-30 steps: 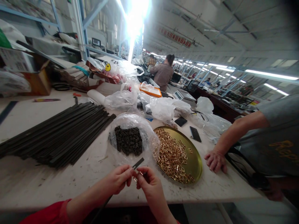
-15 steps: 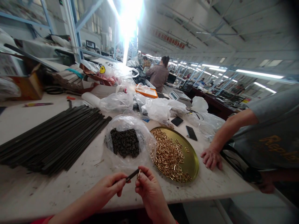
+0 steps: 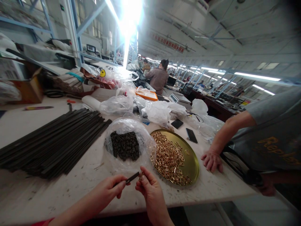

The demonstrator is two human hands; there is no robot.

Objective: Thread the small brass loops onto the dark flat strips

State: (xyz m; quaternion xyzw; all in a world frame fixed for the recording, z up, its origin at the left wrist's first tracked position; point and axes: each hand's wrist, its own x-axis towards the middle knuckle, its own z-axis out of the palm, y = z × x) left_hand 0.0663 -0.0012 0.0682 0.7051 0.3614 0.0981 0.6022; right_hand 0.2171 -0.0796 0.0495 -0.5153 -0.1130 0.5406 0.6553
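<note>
In the head view I've got the left hand pinching a dark strip, its end right by the gold buckle pinched in the right hand, contact unclear, near the front edge of the surface. Beyond them: plastic bag of black loops, gold tray of buckles to its right, stacked strips toward the surface's left edge.

On my feed I see a red sleeve behind the left forearm; the left hand and right hand are bare.
</note>
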